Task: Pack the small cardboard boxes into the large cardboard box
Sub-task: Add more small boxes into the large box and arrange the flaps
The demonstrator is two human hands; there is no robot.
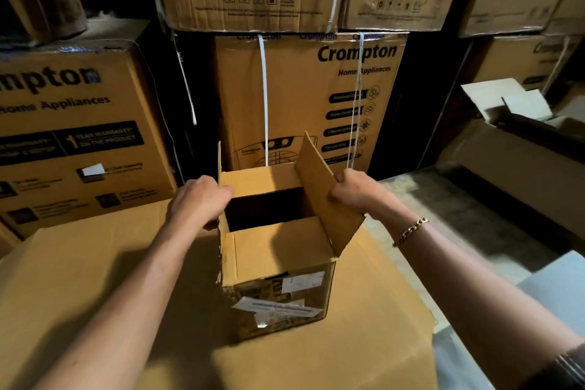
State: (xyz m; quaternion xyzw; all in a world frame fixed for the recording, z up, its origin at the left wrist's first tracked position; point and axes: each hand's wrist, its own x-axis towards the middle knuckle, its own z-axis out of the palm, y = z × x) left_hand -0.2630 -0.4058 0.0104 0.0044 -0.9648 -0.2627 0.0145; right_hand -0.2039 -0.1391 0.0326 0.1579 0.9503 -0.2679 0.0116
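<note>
An open brown cardboard box (278,250) with torn labels on its near side stands on a flat cardboard surface (95,279). Its inside is dark and I cannot see any contents. My left hand (198,199) grips the box's upright left flap at the rim. My right hand (357,191) holds the raised right flap (323,190), which tilts outward. The near flap is folded in toward the opening. No small cardboard boxes show near my hands.
Tall strapped Crompton cartons (316,98) are stacked right behind the box, with another carton (63,136) at the left. To the right lies a stone floor (459,215), a long flat carton (522,174) and white packaging pieces (506,98).
</note>
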